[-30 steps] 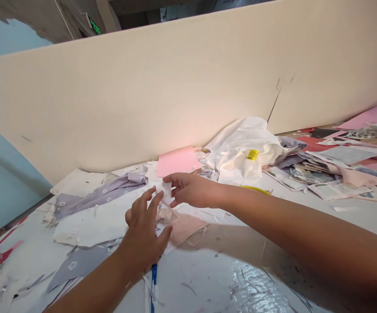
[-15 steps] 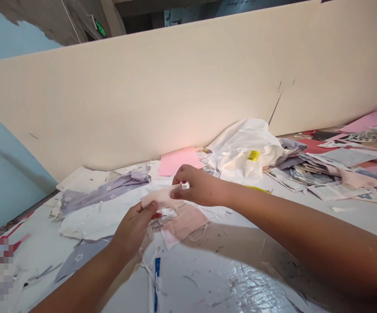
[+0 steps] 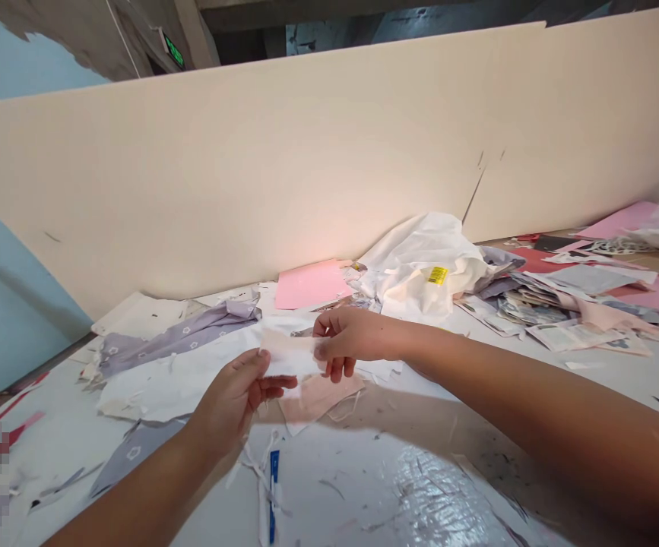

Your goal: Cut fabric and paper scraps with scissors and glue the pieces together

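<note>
Both of my hands hold one small pale pink-white fabric scrap [image 3: 289,354] just above the table. My left hand [image 3: 232,395] pinches its left end between thumb and fingers. My right hand [image 3: 347,334] grips its right end with curled fingers. Right below the scrap a pink fabric piece [image 3: 318,395] lies flat on the glossy white table [image 3: 397,486]. A blue pen [image 3: 272,494] lies on the table close to my left forearm.
A lilac patterned cloth [image 3: 181,334] and a white cloth [image 3: 158,384] lie at the left. A bunched white fabric with a yellow label [image 3: 429,266], a pink sheet [image 3: 309,285] and several fabric and paper cuttings [image 3: 580,304] sit at the back right. A beige board [image 3: 306,159] walls the table's far side.
My left hand went from open beside the pile to pinching the scrap. Both hands lifted it off the pile and stretched it out between them.
</note>
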Demonstrator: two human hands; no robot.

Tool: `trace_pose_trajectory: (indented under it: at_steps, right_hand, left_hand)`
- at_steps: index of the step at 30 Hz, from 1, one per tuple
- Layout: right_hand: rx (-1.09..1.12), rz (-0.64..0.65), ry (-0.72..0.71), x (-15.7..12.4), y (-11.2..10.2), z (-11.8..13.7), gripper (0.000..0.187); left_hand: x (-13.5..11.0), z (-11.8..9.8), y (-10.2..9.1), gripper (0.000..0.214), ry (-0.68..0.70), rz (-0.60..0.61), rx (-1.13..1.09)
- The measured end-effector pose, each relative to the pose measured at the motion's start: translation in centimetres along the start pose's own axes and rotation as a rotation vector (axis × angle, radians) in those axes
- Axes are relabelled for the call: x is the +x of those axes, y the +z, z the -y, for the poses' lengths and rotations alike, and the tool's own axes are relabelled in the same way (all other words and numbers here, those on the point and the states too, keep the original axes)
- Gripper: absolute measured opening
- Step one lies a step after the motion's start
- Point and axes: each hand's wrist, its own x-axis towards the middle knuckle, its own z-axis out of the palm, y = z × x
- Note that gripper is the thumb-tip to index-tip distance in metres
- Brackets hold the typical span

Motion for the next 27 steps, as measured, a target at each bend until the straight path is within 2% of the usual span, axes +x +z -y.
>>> trace_pose_trajectory:
  at_steps: [2, 4, 7, 9, 11, 13, 15, 16, 17, 21, 24, 27]
  right_hand:
    - [0.053, 0.087, 0.048, -0.5, 0.1, -0.1, 0.010]
    - [0.115, 0.110, 0.039, -0.8, 0.5, -0.6, 0.013]
    - [0.173, 0.052, -0.039, -1.0, 1.4, -1.7, 0.013]
    - [0.172, 0.022, -0.064, -1.1, 1.9, -2.1, 0.012]
    - [0.111, 0.009, -0.055, -1.7, 2.0, -2.1, 0.014]
    - [-0.085, -0.046, -0.034, -2.6, 1.2, -1.7, 0.019]
    - [-0.496, -0.255, -0.005, -3.6, -0.4, -1.6, 0.022]
    - [-0.737, -0.384, 0.058, -4.1, -1.3, -1.7, 0.021]
    - [-0.920, -0.445, 0.188, -4.5, -2.2, -1.9, 0.021]
    - [-0.994, -0.409, 0.442, -5.3, -4.4, -4.0, 0.018]
    - [-1.002, -0.367, 0.497, -5.4, -4.6, -5.3, 0.019]
    - [-1.001, -0.334, 0.477, -5.6, -5.0, -6.0, 0.028]
  left_hand:
    - [-0.1, 0.0, -0.1, 0.023, 0.005, 0.053, 0.024]
    - [-0.3, 0.0, 0.0, 0.025, 0.010, 0.127, 0.051]
    - [-0.7, 0.0, 0.4, 0.025, 0.012, 0.242, 0.081]
    - [-1.0, 0.0, 0.7, 0.023, 0.009, 0.271, 0.108]
    - [-1.2, 0.1, 0.9, 0.022, 0.015, 0.241, 0.160]
    - [-1.3, 0.1, 1.0, 0.022, 0.021, 0.173, 0.209]
    - [-1.2, 0.1, 1.1, 0.024, 0.008, 0.105, 0.213]
    - [-1.2, 0.1, 1.2, 0.026, -0.001, 0.069, 0.198]
    - [-1.1, 0.2, 1.1, 0.027, -0.011, 0.031, 0.178]
    - [-0.7, 0.7, 1.0, 0.032, -0.045, -0.080, 0.112]
    - [-0.4, 1.0, 0.9, 0.033, -0.049, -0.074, 0.061]
    - [-0.3, 1.0, 1.0, 0.030, -0.033, -0.086, 0.012]
